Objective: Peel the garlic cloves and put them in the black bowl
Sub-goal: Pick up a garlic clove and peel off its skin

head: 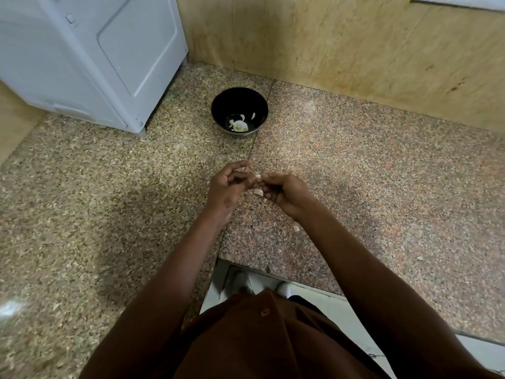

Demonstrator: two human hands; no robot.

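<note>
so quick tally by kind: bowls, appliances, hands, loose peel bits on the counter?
Black bowl: 1
White appliance: 1
Hands: 2, left hand and right hand, both pinching a garlic clove
Loose peel bits on counter: 2 visible
Total: 6

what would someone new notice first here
Two hands meet at centre frame over the speckled counter: the left hand and right hand pinch a small garlic clove between them. Beyond them sits a black bowl with pale cloves at its bottom, beside a white appliance at upper left.
</note>
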